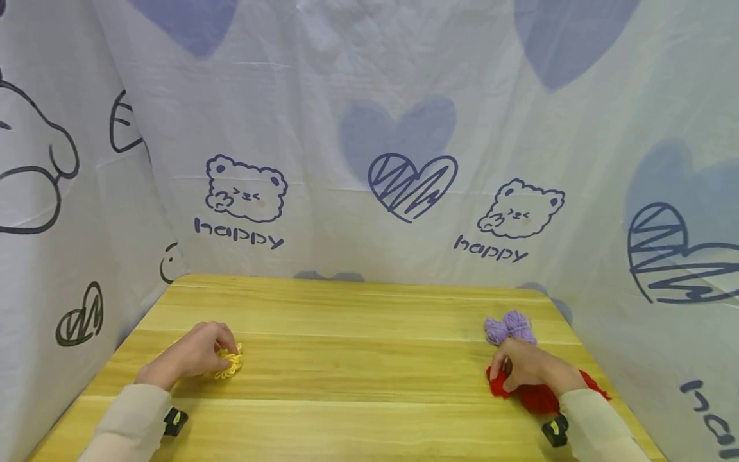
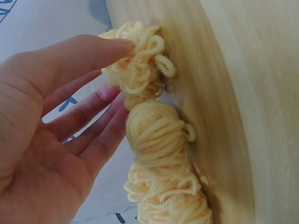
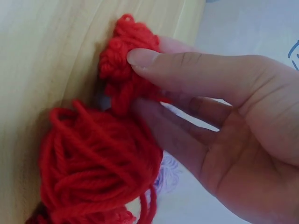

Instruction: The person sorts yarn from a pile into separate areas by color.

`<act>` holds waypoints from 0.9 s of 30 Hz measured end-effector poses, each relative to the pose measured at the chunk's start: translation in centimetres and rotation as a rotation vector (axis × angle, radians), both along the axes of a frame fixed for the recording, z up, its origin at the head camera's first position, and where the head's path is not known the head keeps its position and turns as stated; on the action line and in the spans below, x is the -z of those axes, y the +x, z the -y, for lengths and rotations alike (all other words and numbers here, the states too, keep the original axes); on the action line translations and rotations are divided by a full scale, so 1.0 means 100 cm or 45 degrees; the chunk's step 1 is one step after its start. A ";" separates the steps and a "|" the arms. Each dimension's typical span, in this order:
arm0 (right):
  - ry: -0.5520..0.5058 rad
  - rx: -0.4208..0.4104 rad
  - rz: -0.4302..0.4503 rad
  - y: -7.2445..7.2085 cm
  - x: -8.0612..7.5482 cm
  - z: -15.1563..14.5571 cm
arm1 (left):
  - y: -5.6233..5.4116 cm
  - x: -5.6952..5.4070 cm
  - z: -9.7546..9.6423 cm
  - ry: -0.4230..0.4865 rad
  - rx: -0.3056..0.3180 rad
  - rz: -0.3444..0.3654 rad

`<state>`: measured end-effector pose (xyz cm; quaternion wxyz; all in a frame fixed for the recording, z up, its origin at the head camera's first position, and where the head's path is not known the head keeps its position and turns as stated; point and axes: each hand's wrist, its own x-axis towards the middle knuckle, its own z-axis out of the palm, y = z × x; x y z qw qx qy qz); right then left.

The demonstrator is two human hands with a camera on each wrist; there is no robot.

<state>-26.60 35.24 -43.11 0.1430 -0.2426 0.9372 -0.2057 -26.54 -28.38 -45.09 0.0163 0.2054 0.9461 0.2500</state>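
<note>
On the left of the table, my left hand (image 1: 199,351) pinches the looped end of a yellow yarn skein (image 1: 231,364) between thumb and fingers. The left wrist view shows the rest of that yellow yarn (image 2: 159,135) lying in a bunched row along the wood. Over on the right, my right hand (image 1: 528,366) pinches one end of a red yarn skein (image 1: 539,399). Its thicker wound part (image 3: 98,163) rests on the table below the fingers. Just beyond this hand lies a purple yarn skein (image 1: 518,326), narrowed at its middle.
The wooden table (image 1: 346,372) stretches between the hands. White cloth (image 1: 323,128) printed with hearts and bears hangs behind it and along both sides. Black wrist cameras (image 1: 176,421) sit at both sleeves.
</note>
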 end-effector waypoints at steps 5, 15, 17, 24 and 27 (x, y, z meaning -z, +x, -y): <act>0.022 -0.012 -0.048 0.000 0.000 -0.001 | -0.001 0.000 0.000 -0.002 0.015 -0.015; 0.032 0.025 -0.012 0.001 -0.004 0.001 | 0.000 -0.002 0.000 0.023 -0.013 0.033; 0.029 0.049 0.004 0.002 -0.007 0.002 | 0.000 -0.003 0.000 0.027 -0.011 0.037; 0.010 0.016 -0.051 0.002 -0.023 0.000 | 0.001 -0.011 0.002 0.037 -0.025 0.027; 0.022 0.049 -0.102 -0.001 -0.031 0.000 | -0.001 -0.015 0.000 0.032 -0.026 -0.017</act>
